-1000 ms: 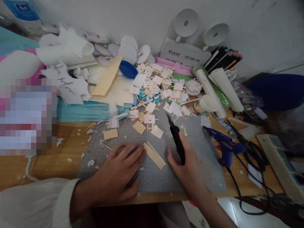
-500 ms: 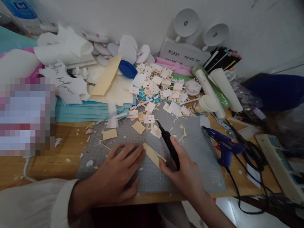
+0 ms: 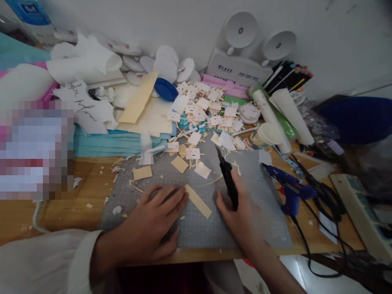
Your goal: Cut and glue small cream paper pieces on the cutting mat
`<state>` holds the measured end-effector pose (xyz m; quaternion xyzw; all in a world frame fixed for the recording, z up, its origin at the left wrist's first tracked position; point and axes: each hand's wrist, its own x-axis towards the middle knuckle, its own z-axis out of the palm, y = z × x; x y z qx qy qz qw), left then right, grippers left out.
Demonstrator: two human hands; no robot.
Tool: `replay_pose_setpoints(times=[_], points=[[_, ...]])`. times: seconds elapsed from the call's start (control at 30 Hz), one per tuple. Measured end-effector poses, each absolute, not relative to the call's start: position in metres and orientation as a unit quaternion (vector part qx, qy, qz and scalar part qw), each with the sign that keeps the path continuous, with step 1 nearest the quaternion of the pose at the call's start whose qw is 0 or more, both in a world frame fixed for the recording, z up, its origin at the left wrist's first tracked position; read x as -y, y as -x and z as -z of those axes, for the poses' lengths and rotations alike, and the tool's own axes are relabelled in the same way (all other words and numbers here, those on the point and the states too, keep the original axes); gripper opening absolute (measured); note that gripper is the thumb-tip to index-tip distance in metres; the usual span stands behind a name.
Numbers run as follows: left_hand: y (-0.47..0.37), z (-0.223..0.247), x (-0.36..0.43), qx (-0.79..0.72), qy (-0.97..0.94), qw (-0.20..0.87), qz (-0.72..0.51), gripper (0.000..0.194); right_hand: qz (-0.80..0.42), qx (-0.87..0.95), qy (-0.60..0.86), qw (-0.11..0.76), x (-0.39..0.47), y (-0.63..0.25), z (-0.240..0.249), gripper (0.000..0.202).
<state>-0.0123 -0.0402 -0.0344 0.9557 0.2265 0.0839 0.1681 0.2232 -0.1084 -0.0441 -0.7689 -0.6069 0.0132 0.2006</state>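
Note:
My left hand lies on the grey cutting mat, its fingers stretched out, the fingertips touching the upper left end of a pale yellow card strip. To the right of that strip, my right hand grips a black utility knife, blade end pointing up and away from me, raised off the strip. A thin curved sliver of card lies between the knife and the strip. Beyond my hands are small card pieces and a white tag with a drawn face.
A heap of face tags on sticks fills the back middle. On the right are a blue glue gun, black scissors, a paper cup and a power strip. Blue and yellow sheets are stacked at left.
My right hand has moved right, away from the strip, with the knife. The sliver beside the strip's edge now lies apart from it, farther up the mat. My left hand has stayed put.

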Motion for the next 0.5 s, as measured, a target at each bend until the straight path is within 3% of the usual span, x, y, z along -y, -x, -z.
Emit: replay_pose_setpoints(times=[0.2,0.5], points=[[0.012,0.034,0.039,-0.225,-0.956,0.169,-0.087,0.058,-0.025,0.617,0.753,0.228,0.107,-0.221,0.047,0.076],[0.012,0.035,0.039,-0.225,-0.955,0.161,-0.103,0.055,-0.043,0.662,0.711,0.234,0.11,-0.24,0.015,0.058]])
